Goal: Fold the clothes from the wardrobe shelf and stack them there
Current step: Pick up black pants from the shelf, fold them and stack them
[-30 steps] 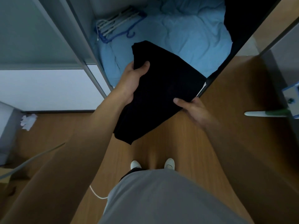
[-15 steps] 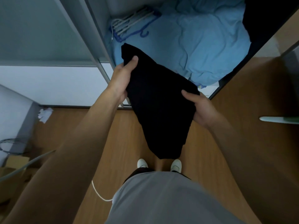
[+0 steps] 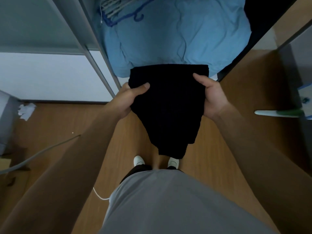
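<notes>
A black garment hangs in front of me, its top edge level and its lower part drooping toward my shoes. My left hand grips its upper left corner with the thumb on top. At the upper right side my right hand holds it, thumb over the cloth. Behind it, the wardrobe shelf holds crumpled light-blue fabric. More dark clothing lies at the shelf's right end.
Plastic hangers, white and blue, lie at the shelf's back left. The grey wardrobe frame runs along the left. Crumpled paper and a grey cable lie on the wooden floor. A white-and-green object juts in from the right.
The black garment has come off the shelf edge toward me and turned square. My hands have spread to its two upper sides, and its lower part now hangs straight down.
</notes>
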